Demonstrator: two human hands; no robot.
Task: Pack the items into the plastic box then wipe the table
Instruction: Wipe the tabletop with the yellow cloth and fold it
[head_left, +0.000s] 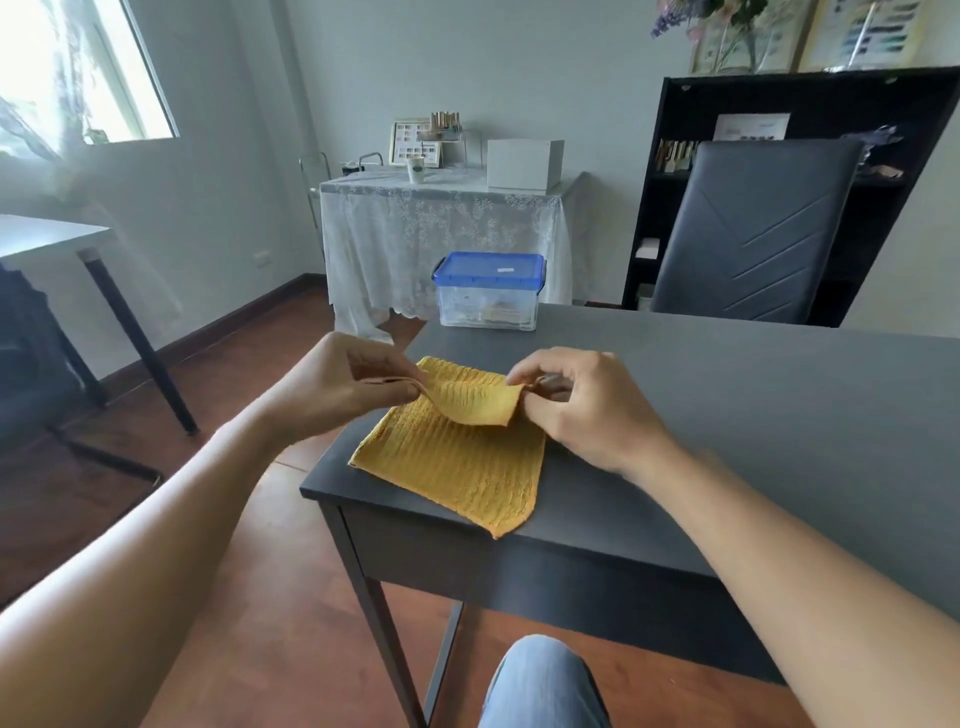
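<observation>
Both hands, left (358, 382) and right (582, 402), pinch the cloth's (457, 457) far edge; fold it evenly toward the near edge, keeping it flat on the bench (753, 415).

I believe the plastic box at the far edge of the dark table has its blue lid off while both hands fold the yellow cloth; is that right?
Not quite: the head view shows the blue lid on the plastic box. The rest holds: the box stands at the dark table's far edge, and the left hand and right hand fold the yellow cloth.

Ribbed yellow cloth (457, 457), dark grey table (727, 395), blue-lidded clear box (488, 291).
</observation>
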